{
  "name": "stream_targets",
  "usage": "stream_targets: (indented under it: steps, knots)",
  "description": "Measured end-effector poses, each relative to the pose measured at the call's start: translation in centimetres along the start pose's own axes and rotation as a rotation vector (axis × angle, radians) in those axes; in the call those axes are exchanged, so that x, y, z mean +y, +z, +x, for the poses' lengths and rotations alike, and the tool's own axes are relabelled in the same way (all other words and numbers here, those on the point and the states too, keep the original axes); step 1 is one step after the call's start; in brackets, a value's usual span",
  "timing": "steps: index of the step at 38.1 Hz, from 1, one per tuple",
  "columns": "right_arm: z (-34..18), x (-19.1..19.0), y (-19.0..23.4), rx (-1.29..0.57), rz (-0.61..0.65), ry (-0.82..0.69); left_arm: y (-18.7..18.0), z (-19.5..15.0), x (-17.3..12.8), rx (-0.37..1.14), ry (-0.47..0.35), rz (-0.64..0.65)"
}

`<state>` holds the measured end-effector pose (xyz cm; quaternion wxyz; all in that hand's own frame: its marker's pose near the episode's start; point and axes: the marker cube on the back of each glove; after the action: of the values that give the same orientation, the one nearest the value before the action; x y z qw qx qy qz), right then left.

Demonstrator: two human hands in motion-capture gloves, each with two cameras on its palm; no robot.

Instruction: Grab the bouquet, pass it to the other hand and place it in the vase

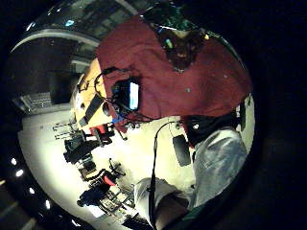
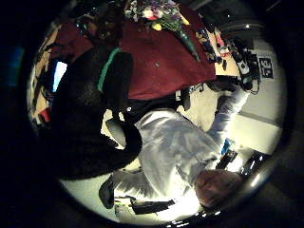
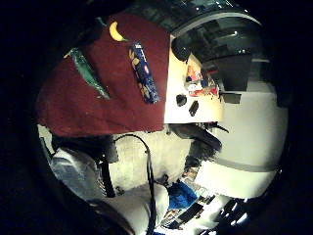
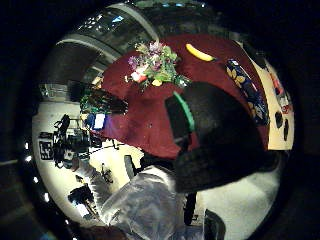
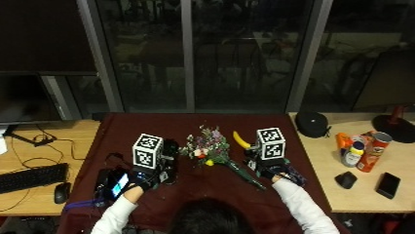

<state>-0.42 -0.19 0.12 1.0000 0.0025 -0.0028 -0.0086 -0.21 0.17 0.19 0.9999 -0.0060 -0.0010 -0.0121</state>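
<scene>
The bouquet (image 5: 211, 152) lay untouched on the red cloth (image 5: 195, 183) between both hands, finger state unclear; the right hand (image 5: 275, 170), nearer the stems, should grasp there, not the blooms.

- One bouquet (image 5: 206, 147)
- One banana (image 5: 240, 140)
- One patterned vase (image 3: 144, 73), lying flat
- Two gloved hands: left (image 5: 144, 181), right (image 5: 275, 170)
- One keyboard (image 5: 31, 177)
- One mouse (image 5: 62, 192)
- Two cans (image 5: 366, 151)
</scene>
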Motion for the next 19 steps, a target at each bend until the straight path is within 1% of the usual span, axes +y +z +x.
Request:
stream_targets:
  steps: [5,9,13,19]
  knots:
    - [-0.9,-0.5,0.5,-0.005,0.004,-0.035,0.7,-0.4,0.2,0.034,-0.022,-0.024]
    - [-1.5,-0.7,0.5,-0.018,0.009,-0.059,0.8,-0.3,0.4,0.052,-0.016,-0.025]
    - [-1.8,-1.5,0.4,-0.028,0.001,-0.067,0.4,0.4,0.2,0.057,0.000,0.005]
    - [-2.5,-2.4,0.1,-0.041,-0.040,-0.070,-0.2,1.8,-1.1,0.098,0.019,0.094]
